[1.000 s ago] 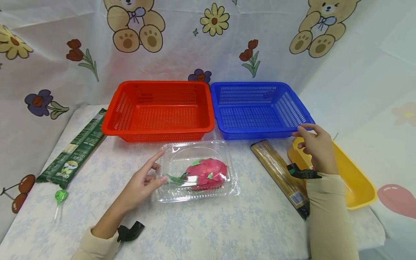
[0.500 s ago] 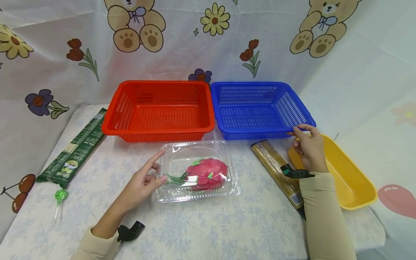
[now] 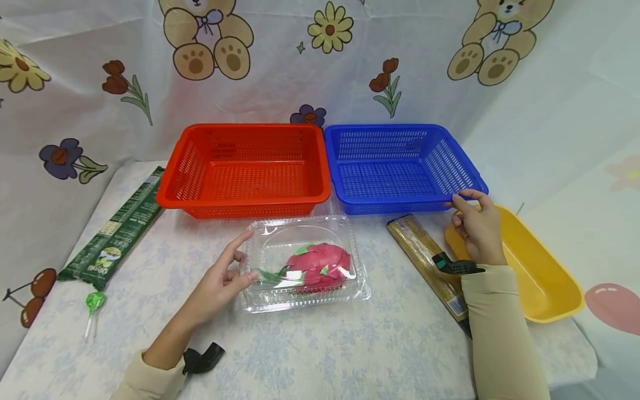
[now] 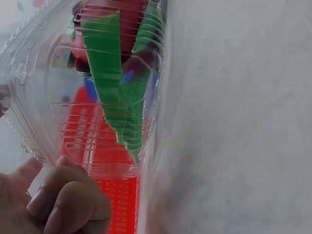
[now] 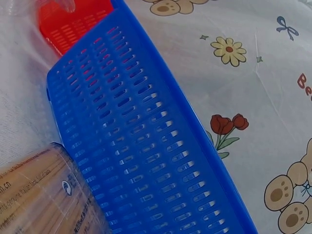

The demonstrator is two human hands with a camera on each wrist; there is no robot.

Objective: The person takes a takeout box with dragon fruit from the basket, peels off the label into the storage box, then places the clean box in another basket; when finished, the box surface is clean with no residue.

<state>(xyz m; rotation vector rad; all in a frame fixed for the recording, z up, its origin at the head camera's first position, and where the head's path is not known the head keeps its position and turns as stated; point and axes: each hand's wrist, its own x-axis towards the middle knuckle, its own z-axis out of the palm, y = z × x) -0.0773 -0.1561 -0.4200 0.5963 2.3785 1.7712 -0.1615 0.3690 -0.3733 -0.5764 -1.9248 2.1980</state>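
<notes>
The clear plastic clamshell box (image 3: 270,250) stands closed on the table, with a pink dragon fruit (image 3: 320,266) with green leaf tips inside. My left hand (image 3: 215,286) rests at its left edge, thumb and index finger extended against it, the other fingers bent beside it. In the left wrist view, bent fingers (image 4: 73,200) lie by the box's side. My right hand (image 3: 480,228) pinches the front right corner of the blue basket (image 3: 395,208) between thumb and fingers. The right wrist view shows the basket's slotted wall but not the hand.
A red basket (image 3: 245,211) stands left of the blue one. A pack of noodle-like sticks (image 3: 425,258) lies under my right arm, next to a yellow tray (image 3: 545,278). At the left lie a long green packet (image 3: 115,233) and a green lollipop (image 3: 94,301).
My right hand has moved a little left, off the yellow tray and onto the blue basket's corner, then stayed there. The left hand and the box have kept their place.
</notes>
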